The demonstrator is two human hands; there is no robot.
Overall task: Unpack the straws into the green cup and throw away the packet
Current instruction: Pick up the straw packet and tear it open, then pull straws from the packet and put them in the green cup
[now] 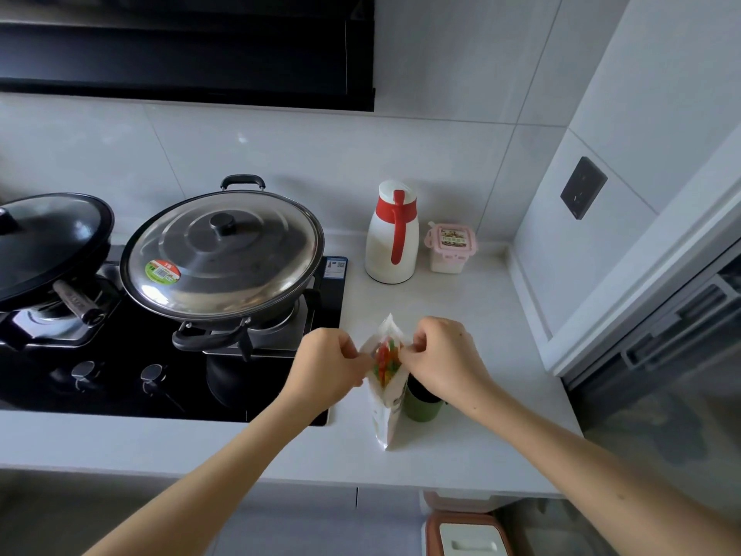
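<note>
Head view shows both bare hands raised over the front part of a pale countertop (pixel 453 298), each pinching one side of the mouth of a straw packet (pixel 385 411). Left hand (pixel 326 365) grips the left edge of the opening between thumb and fingers; right hand (pixel 443 355) grips the right edge the same way. Both hands are closed on the packet, and the mouth is pulled apart between them. Inside the opening the ends of coloured straws (pixel 385 361) are visible, red, orange, green and yellow; they remain in the packet. The packet is white with some print, stands upright, and its lower end rests on the countertop near the front edge.

Green cup (pixel 423 401) stands on the countertop just beside the packet on its right, partly hidden under the right wrist; its inside looks dark, and its contents cannot be told.

Further back near the wall stand a white thermos jug (pixel 392 234) with a red handle and a small pink-lidded container (pixel 450 248), close together. A black gas hob (pixel 168 355) lies to the left, carrying a steel-lidded wok (pixel 222 254) and a black lidded pan (pixel 48 242). A bin (pixel 467 535) with a brown rim sits on the floor below the counter edge
</note>
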